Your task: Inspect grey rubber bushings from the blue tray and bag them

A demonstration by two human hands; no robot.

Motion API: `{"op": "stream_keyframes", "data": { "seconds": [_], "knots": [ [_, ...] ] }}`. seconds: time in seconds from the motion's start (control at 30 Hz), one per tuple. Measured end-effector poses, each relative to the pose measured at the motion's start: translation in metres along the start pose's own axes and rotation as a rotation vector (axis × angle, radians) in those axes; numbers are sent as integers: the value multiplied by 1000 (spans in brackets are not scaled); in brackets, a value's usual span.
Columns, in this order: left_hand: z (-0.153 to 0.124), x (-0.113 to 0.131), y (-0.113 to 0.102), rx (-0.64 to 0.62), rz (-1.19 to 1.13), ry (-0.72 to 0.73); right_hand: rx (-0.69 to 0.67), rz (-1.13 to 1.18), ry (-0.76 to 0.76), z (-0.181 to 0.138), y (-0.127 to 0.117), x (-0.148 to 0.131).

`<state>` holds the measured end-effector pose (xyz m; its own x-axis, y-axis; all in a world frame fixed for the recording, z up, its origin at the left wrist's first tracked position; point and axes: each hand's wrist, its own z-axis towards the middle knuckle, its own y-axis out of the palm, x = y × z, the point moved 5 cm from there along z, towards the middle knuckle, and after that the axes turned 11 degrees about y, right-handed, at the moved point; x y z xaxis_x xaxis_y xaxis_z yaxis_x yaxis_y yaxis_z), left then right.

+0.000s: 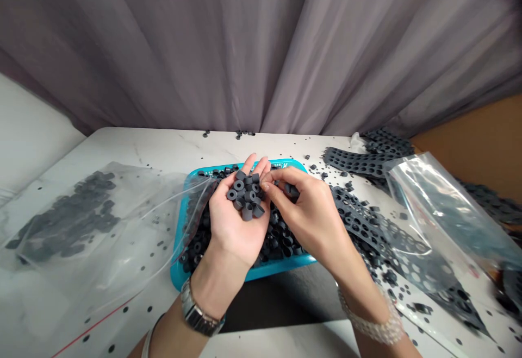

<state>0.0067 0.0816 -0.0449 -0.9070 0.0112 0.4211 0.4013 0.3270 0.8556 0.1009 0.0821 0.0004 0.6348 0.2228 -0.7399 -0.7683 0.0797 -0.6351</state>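
My left hand (236, 219) is held palm up over a turquoise tray (178, 249), cupping a small heap of dark grey rubber rings (245, 196). My right hand (310, 214) is beside it, fingers curled, pinching a few more rings (290, 189) at the fingertips, close to the heap. The tray below is full of the same rings (281, 238). A metal watch is on my left wrist, a beaded bracelet on my right.
A clear zip bag (69, 222) holding rings lies to the left, its mouth against the tray. Perforated dark rubber sheets (359, 162) and another clear bag (444, 206) lie to the right. Loose rings and punched bits dot the white table (134, 146). A grey curtain hangs behind.
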Motion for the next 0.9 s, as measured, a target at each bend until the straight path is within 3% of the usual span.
{"op": "stream_keyframes", "data": {
  "seconds": [0.37,0.7,0.8,0.9],
  "knots": [
    [-3,-1,1,-22,11,-36,-68,-46,-70,0,-1,-4],
    [0,-7,0,48,-84,-77,-14,157,137,8,-9,9],
    [-2,-6,2,64,-105,-93,60,160,190,11,-25,15],
    [-4,-2,4,48,-154,-96,216,-49,197,13,-58,34]
  ]
}}
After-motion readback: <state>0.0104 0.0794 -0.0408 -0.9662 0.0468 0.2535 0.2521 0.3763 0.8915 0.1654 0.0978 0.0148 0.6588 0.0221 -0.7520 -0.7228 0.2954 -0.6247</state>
